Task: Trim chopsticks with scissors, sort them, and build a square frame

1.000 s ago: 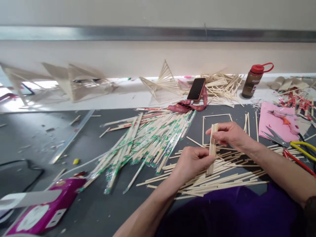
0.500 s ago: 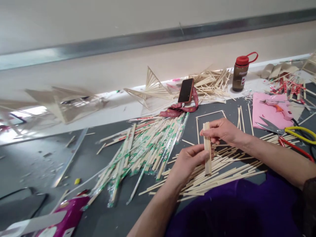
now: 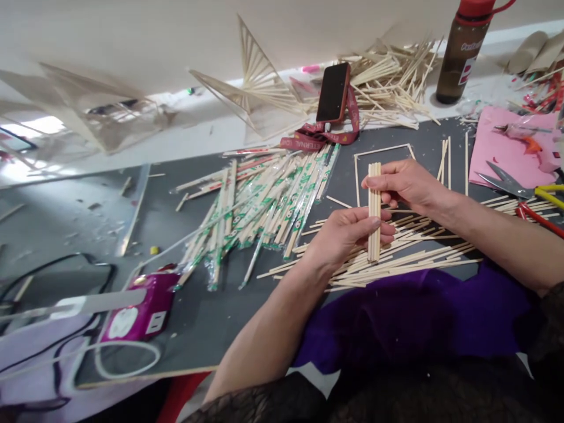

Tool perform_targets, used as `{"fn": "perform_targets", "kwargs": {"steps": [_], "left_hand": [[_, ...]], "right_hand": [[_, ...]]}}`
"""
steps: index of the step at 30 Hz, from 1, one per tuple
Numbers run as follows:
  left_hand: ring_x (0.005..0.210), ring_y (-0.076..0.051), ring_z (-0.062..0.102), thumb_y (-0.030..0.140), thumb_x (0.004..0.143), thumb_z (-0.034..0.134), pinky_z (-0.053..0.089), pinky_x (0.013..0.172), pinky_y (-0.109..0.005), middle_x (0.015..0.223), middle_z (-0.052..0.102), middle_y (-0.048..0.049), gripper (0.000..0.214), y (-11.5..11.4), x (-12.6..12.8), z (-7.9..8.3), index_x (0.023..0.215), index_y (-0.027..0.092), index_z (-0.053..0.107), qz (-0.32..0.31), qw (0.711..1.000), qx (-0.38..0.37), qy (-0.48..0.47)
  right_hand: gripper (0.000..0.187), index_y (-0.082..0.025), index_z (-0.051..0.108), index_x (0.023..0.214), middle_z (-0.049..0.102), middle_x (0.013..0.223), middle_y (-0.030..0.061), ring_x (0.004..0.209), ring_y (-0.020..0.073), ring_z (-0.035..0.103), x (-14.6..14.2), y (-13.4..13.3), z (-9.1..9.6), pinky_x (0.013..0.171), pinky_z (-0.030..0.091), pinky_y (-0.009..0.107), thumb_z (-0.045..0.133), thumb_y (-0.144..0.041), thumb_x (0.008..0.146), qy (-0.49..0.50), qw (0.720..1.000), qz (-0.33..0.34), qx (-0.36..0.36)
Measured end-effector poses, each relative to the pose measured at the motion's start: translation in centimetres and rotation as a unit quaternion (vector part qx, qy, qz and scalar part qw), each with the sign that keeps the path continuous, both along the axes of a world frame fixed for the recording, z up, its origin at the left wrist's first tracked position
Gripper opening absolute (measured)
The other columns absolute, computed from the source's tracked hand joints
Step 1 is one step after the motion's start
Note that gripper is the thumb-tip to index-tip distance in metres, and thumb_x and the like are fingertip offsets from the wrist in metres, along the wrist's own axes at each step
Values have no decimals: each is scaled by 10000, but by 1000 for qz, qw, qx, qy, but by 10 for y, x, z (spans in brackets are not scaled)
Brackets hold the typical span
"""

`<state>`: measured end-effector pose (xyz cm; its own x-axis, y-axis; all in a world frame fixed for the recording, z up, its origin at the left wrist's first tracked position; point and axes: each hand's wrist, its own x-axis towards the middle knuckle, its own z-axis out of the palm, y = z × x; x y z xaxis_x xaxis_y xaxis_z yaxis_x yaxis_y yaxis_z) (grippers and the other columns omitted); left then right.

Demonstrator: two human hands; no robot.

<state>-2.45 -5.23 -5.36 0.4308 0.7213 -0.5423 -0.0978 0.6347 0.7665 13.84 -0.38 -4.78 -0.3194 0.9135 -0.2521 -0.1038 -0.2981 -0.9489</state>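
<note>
Between my two hands a bundle of short wooden sticks stands upright, its sticks side by side. My left hand grips the lower half, thumb in front and fingers behind. Higher up, my right hand pinches the bundle near its top. Loose wooden chopsticks lie spread on the dark table below my hands. To the left is a heap of chopsticks in clear and green wrappers. Just behind the bundle, thin sticks form a frame outline on the table.
Scissors and a pink cloth with a glue gun lie on the right. A phone with a lanyard, a bottle, more sticks and a stick model stand behind. A magenta power strip is front left.
The camera has tilted down, so everything sits higher in the picture and the table's front edge shows. Both hands keep hold of the bundle, with little other movement.
</note>
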Motion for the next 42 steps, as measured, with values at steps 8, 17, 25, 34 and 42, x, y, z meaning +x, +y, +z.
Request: {"fn": "perform_targets", "kwargs": {"steps": [8,17,25,34,42], "left_hand": [[685,-176,728,218,781,755,591,741,-336,761,757,-76,195,-2,2,-5,928,99,705,-6,1000,-6,-30],[737,-207,740,264,755,801,561,776,-364,798,762,-100,245,-4,1,-7,908,96,711,-63,992,-17,-105],[665,-172,724,179,868,674,583,689,-313,749,750,-84,91,12,-6,0,891,92,682,54,995,6,-81],[609,-120,673,157,913,592,541,621,-241,756,730,-71,118,29,-19,-1,897,88,687,179,982,26,-59],[586,-130,664,120,867,623,531,622,-244,682,713,-51,86,24,-7,-4,841,107,704,196,979,-6,-62]], "right_hand": [[162,-128,653,663,517,482,-57,396,25,442,3,1,-1,356,336,137,739,-163,796,-6,1000,13,-11],[264,-125,693,763,509,470,-64,411,36,421,4,-2,-1,384,318,161,821,-346,698,0,997,81,0],[589,-198,632,1259,676,1036,55,720,123,601,19,-1,-2,602,476,250,698,-562,801,-250,915,14,316],[614,-241,483,1465,760,1019,69,849,213,688,21,-18,-16,718,491,321,504,-580,954,-439,645,247,574],[748,-98,388,1506,757,768,71,660,207,672,16,-23,-26,562,415,297,556,-535,922,-484,598,194,608]]}}
